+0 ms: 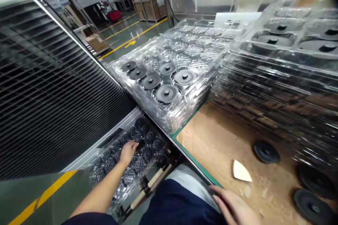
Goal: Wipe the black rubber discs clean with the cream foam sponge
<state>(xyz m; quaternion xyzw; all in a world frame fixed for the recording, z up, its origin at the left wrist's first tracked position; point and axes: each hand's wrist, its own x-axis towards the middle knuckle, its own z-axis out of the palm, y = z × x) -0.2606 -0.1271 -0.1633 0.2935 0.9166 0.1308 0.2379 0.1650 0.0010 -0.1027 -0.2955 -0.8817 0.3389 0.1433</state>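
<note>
My left hand [129, 152] reaches down into the lower transparent plastic tray [126, 179], its fingers pinched at the edge of a dark round disc [141, 144]. Beside it in that tray sit several black discs, such as one black disc [148, 154]. My right hand [232, 205] lies at the green-edged table's border, fingers stretched out and holding nothing. On the wooden tabletop [211, 137] near it are a pale triangular piece [241, 171] and a few black discs, one of them a black disc [266, 152].
A stack of transparent trays [195, 91] stands ahead, its top one partly filled with grey discs. Another tall tray stack [264, 74] rises at right. To the left is a large dark ribbed stack [58, 88]. Yellow lines [44, 197] mark the floor.
</note>
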